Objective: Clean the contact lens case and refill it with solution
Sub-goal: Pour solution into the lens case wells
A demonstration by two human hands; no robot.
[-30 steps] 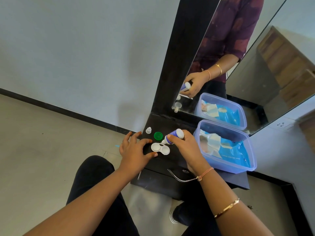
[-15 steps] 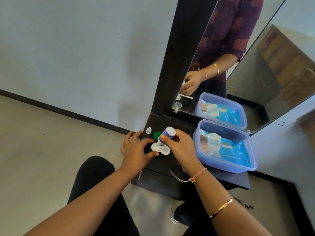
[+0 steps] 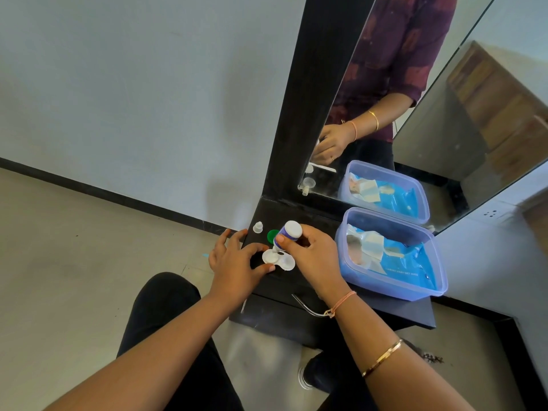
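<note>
A white two-well contact lens case (image 3: 278,258) lies open on the black shelf (image 3: 385,312). My left hand (image 3: 234,262) pinches the case's left well between thumb and forefinger. My right hand (image 3: 311,253) grips a small white and blue solution bottle (image 3: 288,234), tipped nozzle-down over the left well. A green cap (image 3: 272,235) and a small white cap (image 3: 258,227) lie on the shelf just behind the case.
A clear plastic box (image 3: 415,289) with blue wipes packs and folded tissue stands to the right on the shelf. A tall mirror (image 3: 415,114) in a black frame rises behind. A metal drawer handle (image 3: 308,310) sits under the shelf's front edge. Tiled floor lies to the left.
My right hand has swung the bottle from lying sideways to nozzle-down over the case's left well. My left hand has stayed on the case.
</note>
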